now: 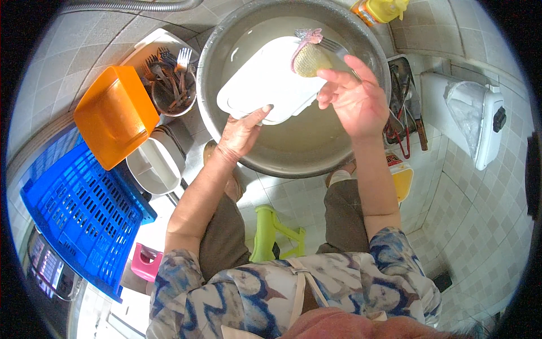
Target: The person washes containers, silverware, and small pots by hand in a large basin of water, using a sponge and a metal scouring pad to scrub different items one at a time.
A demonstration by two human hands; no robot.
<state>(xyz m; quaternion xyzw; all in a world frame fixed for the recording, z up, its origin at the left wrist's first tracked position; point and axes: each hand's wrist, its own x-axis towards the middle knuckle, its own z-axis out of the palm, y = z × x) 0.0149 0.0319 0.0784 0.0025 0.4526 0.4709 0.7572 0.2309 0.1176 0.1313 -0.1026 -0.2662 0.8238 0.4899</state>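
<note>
A large round metal basin (292, 163) of cloudy water stands before me. My left hand (243, 131) grips the near left edge of a white plastic container (262, 80), tilted above the water. My right hand (355, 97) is raised at the container's right side, palm up and fingers spread. Just beyond its fingertips, a yellowish mesh scrubber (311, 61) with a pink tie rests against the container's upper right end. A metal fork (334, 45) shows beside the scrubber, partly hidden; I cannot tell what supports it.
Left of the basin are a bowl of forks and spoons (172, 104), an orange bin (114, 123), a divided white container (154, 165) and a blue plastic basket (84, 212). Utensils in a tray (400, 84) lie right. A yellow bottle (379, 10) stands behind; a green stool (264, 231) is below me.
</note>
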